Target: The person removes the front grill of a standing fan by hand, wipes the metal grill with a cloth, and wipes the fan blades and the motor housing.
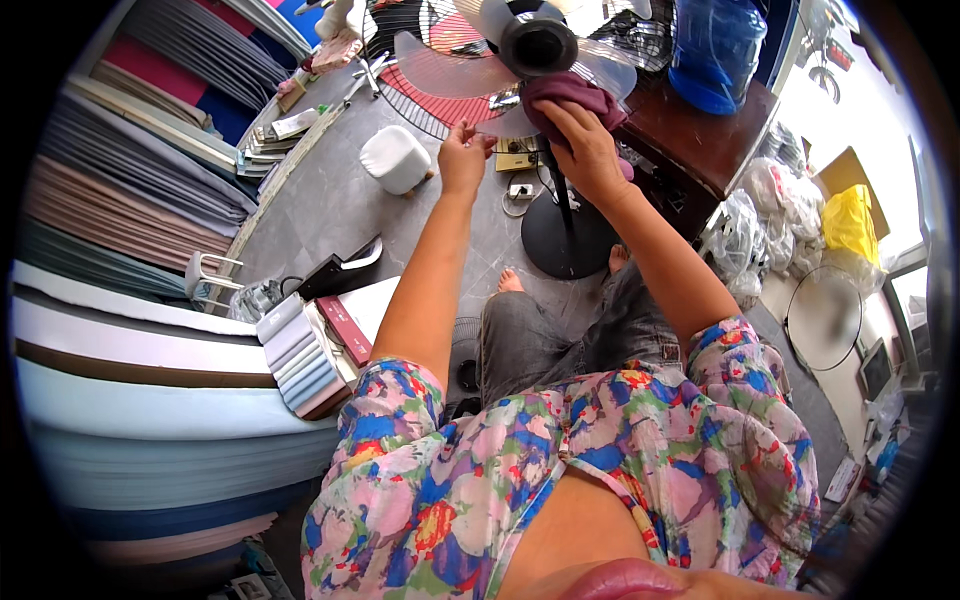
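Observation:
A black pedestal fan point(568, 180) stands before me with its translucent blades point(457, 67) bare at the front. Behind them is the fan's wire rear guard point(397, 101). My right hand point(585, 142) holds a bunched maroon cloth point(574, 96) against the blades, just below the dark hub point(538, 46). At the tip of the lower blade point(512, 124) is my left hand point(463, 159), its fingers curled. Whether those fingers grip the blade's edge I cannot tell. The cloth hides part of the blades.
A white stool point(395, 159) stands left of the fan's round base point(568, 236). A power strip point(520, 192) with cords lies behind the base. On the right, a blue water jug point(718, 56) tops a dark wooden table point(701, 142). Fabric rolls point(142, 405) and hanging curtains point(135, 206) line the left.

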### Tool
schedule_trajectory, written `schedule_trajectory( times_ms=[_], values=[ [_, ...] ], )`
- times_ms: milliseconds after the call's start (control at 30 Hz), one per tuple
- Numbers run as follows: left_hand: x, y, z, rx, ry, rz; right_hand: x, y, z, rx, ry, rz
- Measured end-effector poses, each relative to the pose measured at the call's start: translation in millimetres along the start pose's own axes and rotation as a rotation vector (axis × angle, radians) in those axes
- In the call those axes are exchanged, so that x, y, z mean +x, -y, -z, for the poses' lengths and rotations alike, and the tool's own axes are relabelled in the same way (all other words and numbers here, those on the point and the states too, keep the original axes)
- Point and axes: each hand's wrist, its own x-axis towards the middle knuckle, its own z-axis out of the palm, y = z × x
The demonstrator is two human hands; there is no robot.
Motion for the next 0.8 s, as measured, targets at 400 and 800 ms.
schedule_trajectory(
  times_ms=[400, 800],
  values=[
    [-24.5, 19.3, -19.0, -0.474, 0.024, 0.217, 17.0, -10.2, -46.0, -0.311, 0.309, 0.057],
    [-47.6, 18.3, 0.7, -0.532, 0.364, 0.340, -5.4, -6.8, -58.4, 0.489, 0.488, -0.363]
  ],
)
